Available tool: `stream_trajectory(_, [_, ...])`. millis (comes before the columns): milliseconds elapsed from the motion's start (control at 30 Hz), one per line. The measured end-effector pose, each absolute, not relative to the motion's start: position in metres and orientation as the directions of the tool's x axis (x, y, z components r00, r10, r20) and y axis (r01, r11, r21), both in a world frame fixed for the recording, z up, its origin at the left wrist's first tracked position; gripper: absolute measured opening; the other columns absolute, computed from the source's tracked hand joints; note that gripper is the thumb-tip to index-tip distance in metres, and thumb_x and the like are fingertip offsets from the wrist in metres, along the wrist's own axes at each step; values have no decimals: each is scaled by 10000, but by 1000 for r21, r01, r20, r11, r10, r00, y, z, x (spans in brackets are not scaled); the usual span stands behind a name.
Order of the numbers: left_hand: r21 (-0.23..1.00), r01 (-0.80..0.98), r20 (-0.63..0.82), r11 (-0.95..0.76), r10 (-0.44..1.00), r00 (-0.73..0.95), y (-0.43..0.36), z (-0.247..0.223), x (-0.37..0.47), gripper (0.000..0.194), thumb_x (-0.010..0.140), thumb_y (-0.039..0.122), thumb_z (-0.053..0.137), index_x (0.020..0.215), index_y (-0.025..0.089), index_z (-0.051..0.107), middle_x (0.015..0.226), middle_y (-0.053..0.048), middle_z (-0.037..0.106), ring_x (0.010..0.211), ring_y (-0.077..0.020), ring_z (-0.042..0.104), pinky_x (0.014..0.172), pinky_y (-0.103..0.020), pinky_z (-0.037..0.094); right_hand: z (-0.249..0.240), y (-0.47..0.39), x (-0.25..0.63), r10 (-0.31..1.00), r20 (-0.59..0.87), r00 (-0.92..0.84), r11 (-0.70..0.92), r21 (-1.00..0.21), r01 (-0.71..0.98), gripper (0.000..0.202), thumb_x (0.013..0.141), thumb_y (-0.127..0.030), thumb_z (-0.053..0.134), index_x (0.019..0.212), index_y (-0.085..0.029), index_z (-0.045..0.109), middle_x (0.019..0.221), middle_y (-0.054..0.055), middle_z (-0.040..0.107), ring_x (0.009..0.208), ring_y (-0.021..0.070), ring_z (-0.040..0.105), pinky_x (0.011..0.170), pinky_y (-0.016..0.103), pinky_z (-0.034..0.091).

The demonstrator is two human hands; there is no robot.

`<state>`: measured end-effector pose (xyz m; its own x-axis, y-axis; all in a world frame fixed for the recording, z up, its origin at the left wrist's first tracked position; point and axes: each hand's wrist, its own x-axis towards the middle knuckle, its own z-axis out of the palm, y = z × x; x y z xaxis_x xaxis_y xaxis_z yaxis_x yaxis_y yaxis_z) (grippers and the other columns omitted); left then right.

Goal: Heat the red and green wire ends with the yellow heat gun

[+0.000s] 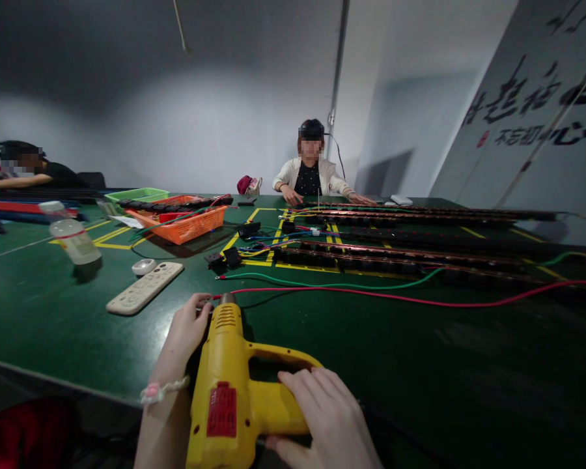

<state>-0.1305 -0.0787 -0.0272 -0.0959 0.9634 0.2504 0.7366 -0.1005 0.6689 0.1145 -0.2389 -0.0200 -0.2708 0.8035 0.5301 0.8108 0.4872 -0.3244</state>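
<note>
My right hand is wrapped round the handle of a yellow heat gun, which has a red label and points away from me. Just left of its metal nozzle, my left hand pinches the end of a red wire. The wire runs off to the right across the green table. Beyond it lies a green wire with a red-tipped end. Long dark strips with copper wires and small black connectors lie farther back.
An orange basket, a green basket, a bottle, a small white round item and a remote control stand or lie at left. A person sits opposite, hands on the strips; another person is far left.
</note>
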Motion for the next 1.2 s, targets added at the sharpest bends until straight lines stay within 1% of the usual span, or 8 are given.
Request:
stream_trajectory(233, [725, 686, 210, -63, 969, -133, -78, -24, -131, 291, 734, 394, 456, 885, 181, 586, 880, -105, 693, 798, -238, 653, 716, -330, 495, -15, -245, 131, 750, 618, -238, 480, -261, 837, 560, 597, -562, 764, 1035, -234, 642, 904, -35, 704, 791, 169, 660, 807, 289, 505])
stream_trajectory(467, [757, 650, 207, -70, 969, -136, -80, -21, -130, 284, 739, 396, 467, 897, 183, 569, 856, -95, 692, 753, -220, 642, 703, -325, 489, -18, -256, 166, 728, 624, -284, 391, -38, 920, 547, 602, -461, 762, 1074, -219, 629, 958, 11, 706, 829, 199, 667, 751, 310, 523])
stream_trajectory(600, [770, 631, 232, -93, 962, -141, -82, -20, -130, 294, 759, 414, 457, 902, 180, 563, 829, -85, 684, 737, -215, 640, 697, -328, 491, -23, -263, 189, 716, 642, -273, 328, 35, 944, 554, 619, -470, 740, 1100, -226, 610, 998, 5, 699, 858, 197, 668, 759, 322, 531])
stream_trajectory(733, [781, 613, 258, -115, 955, -149, -82, -20, -130, 312, 772, 436, 442, 909, 179, 554, 831, -77, 671, 703, -206, 630, 663, -321, 487, -25, -271, 211, 712, 655, -253, 285, 59, 957, 526, 637, -484, 721, 1088, -239, 605, 979, -1, 700, 845, 184, 668, 741, 304, 526])
stream_trajectory(833, [795, 596, 255, -114, 954, -157, -83, -20, -131, 324, 775, 440, 435, 928, 178, 548, 828, -74, 661, 687, -199, 618, 643, -310, 481, -25, -275, 223, 701, 669, -247, 267, 74, 961, 491, 632, -501, 722, 1033, -239, 612, 934, 5, 702, 810, 182, 666, 709, 295, 519])
stream_trajectory(1000, [780, 612, 268, -128, 953, -142, -83, -21, -131, 324, 780, 443, 431, 920, 178, 552, 817, -75, 662, 713, -206, 620, 669, -319, 480, -27, -278, 232, 700, 669, -250, 229, 121, 966, 498, 604, -524, 730, 973, -220, 589, 871, 13, 692, 775, 187, 653, 687, 298, 503])
stream_trajectory(1067, [770, 629, 258, -107, 954, -153, -83, -21, -130, 307, 777, 423, 431, 911, 177, 557, 811, -75, 668, 722, -211, 627, 678, -323, 480, -28, -277, 231, 679, 686, -262, 221, 149, 964, 497, 625, -538, 707, 968, -203, 577, 852, 22, 688, 771, 189, 649, 700, 304, 495])
stream_trajectory(1200, [775, 630, 202, -56, 966, -164, -84, -18, -127, 247, 776, 370, 439, 881, 180, 557, 779, -66, 680, 694, -205, 635, 667, -316, 487, -29, -275, 225, 644, 720, -259, 196, 172, 965, 463, 717, -586, 608, 944, -185, 567, 812, 38, 684, 742, 196, 647, 702, 321, 478])
